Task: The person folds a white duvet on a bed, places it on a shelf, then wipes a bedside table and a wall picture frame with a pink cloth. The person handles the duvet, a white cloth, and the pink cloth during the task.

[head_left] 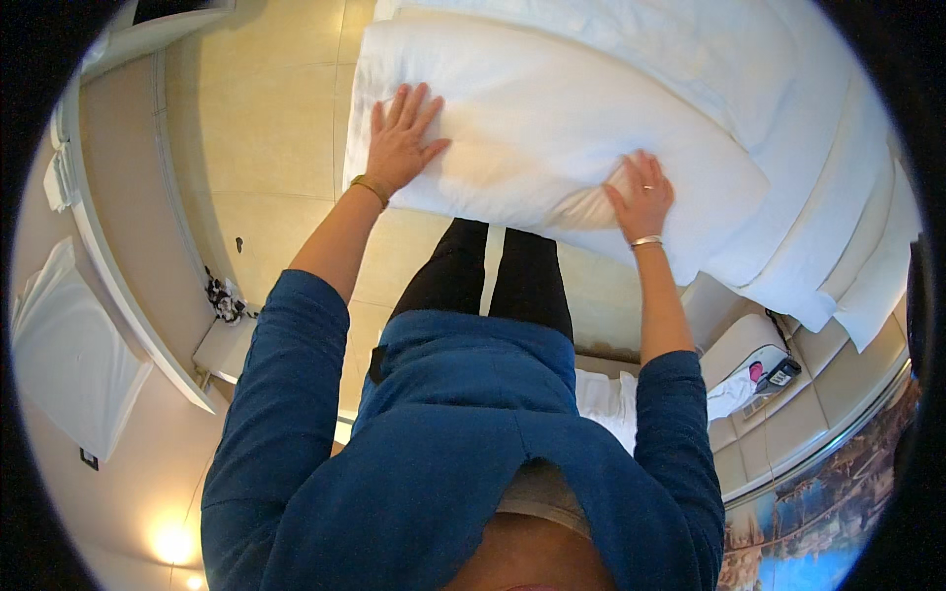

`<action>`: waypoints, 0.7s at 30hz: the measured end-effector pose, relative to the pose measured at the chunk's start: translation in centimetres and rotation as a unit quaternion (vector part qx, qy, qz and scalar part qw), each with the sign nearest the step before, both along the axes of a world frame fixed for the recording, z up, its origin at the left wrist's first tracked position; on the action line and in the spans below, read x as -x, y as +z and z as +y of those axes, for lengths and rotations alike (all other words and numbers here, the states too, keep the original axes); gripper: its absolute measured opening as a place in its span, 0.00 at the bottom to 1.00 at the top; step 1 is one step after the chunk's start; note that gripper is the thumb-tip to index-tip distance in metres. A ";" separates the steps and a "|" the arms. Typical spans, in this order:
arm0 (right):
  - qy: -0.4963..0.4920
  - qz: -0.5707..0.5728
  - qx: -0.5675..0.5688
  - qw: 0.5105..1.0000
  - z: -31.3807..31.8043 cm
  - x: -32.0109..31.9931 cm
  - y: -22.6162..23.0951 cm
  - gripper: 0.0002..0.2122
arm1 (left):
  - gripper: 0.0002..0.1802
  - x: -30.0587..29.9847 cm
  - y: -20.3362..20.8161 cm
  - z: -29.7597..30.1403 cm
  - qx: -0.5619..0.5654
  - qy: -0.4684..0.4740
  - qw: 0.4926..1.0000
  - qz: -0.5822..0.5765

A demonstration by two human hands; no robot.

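A thick white folded duvet (532, 108) lies across the near side of the bed, with soft creases where light falls on it. Flat near its left end rests my left hand (402, 138), fingers spread and a gold-coloured bracelet at the wrist. Further right, my right hand (645, 197) lies on the duvet close to its near edge, fingers extended and slightly blurred; a ring and a light bangle show on it. The cloth bunches a little beside that hand. Neither hand grips anything.
More white bedding (828, 177) hangs at the bed's right side. A nightstand (739, 364) at lower right carries a black phone handset (783, 372) and a pink item. Along the left wall runs a white shelf (118, 286), with a white plastic-looking sheet (74, 340) beside it. Pale floor tiles (266, 148) show at left.
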State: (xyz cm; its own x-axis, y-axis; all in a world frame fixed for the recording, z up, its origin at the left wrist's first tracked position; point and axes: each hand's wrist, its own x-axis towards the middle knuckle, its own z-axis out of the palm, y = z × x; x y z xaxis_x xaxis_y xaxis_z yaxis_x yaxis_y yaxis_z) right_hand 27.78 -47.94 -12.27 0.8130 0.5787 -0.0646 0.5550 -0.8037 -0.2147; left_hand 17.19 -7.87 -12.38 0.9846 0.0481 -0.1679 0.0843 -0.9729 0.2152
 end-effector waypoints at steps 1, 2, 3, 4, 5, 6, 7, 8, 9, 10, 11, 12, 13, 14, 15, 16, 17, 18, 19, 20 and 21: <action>-0.018 -0.008 -0.015 1.000 -2.2 -1.8 -1.4 0.24 | 0.33 -0.2 -0.6 1.2 -0.003 0.016 1.000 0.005; -0.035 -0.012 -0.030 0.999 -5.1 -3.6 -2.9 0.25 | 0.33 -0.2 -1.1 2.2 -0.007 0.033 0.999 0.016; -0.083 -0.031 -0.016 0.996 -7.2 -5.1 -3.4 0.26 | 0.34 -1.1 -1.3 3.3 0.009 0.052 0.999 0.014; -0.132 -0.053 -0.005 0.990 -8.7 -6.9 -3.5 0.28 | 0.34 -2.3 -0.9 4.1 0.149 0.138 0.979 0.031; -0.142 -0.043 0.037 0.988 -9.6 -8.8 -3.3 0.29 | 0.34 -3.8 -0.5 4.7 0.284 0.221 0.932 0.043; -0.151 -0.032 0.079 0.985 -10.2 -10.4 -3.0 0.30 | 0.35 -4.9 -0.1 5.4 0.410 0.300 0.859 0.055; -0.144 -0.001 0.089 0.986 -10.8 -11.9 -3.0 0.30 | 0.36 -5.9 0.2 6.2 0.509 0.345 0.788 0.042; -0.139 0.028 0.099 0.985 -11.4 -13.3 -3.3 0.30 | 0.36 -6.9 0.3 6.9 0.600 0.382 0.703 0.028; -0.131 0.059 0.107 0.984 -11.3 -14.3 -3.5 0.30 | 0.37 -7.6 0.5 7.5 0.679 0.414 0.606 0.012; -0.126 0.086 0.118 0.981 -10.6 -15.2 -3.1 0.31 | 0.38 -8.3 1.3 7.6 0.710 0.421 0.565 0.000; -0.121 0.113 0.130 0.978 -10.1 -16.0 -2.6 0.31 | 0.40 -8.8 2.1 7.4 0.739 0.426 0.522 -0.012; -0.116 0.139 0.141 0.973 -9.6 -16.5 -2.5 0.31 | 0.41 -9.1 2.8 7.1 0.766 0.429 0.478 -0.024; -0.071 0.094 0.109 0.987 -10.3 -16.8 -3.4 0.32 | 0.41 -9.3 3.3 6.9 0.777 0.407 0.479 -0.027; -0.073 0.115 0.118 0.984 -10.5 -17.1 -3.8 0.33 | 0.41 -9.5 3.5 6.7 0.789 0.403 0.463 -0.020; -0.070 0.136 0.123 0.981 -9.9 -17.7 -3.4 0.33 | 0.41 -9.5 3.6 6.7 0.799 0.402 0.447 -0.017; -0.068 0.155 0.130 0.977 -9.5 -18.2 -3.1 0.34 | 0.41 -9.7 3.8 6.6 0.810 0.398 0.431 -0.014; -0.062 0.159 0.133 0.976 -9.1 -18.6 -3.3 0.34 | 0.42 -9.8 3.9 6.3 0.810 0.394 0.435 -0.016; -0.059 0.164 0.137 0.975 -9.1 -18.8 -3.3 0.35 | 0.42 -9.9 3.9 6.1 0.807 0.392 0.441 -0.010; -0.056 0.169 0.142 0.974 -9.0 -19.1 -3.4 0.35 | 0.42 -10.2 3.8 5.9 0.805 0.390 0.447 -0.003; -0.060 0.192 0.138 0.970 -9.0 -19.3 -3.5 0.36 | 0.42 -10.6 3.7 6.0 0.803 0.387 0.453 0.004; -0.063 0.213 0.138 0.965 -9.2 -19.9 -3.0 0.36 | 0.41 -11.0 3.3 5.8 0.793 0.397 0.462 0.014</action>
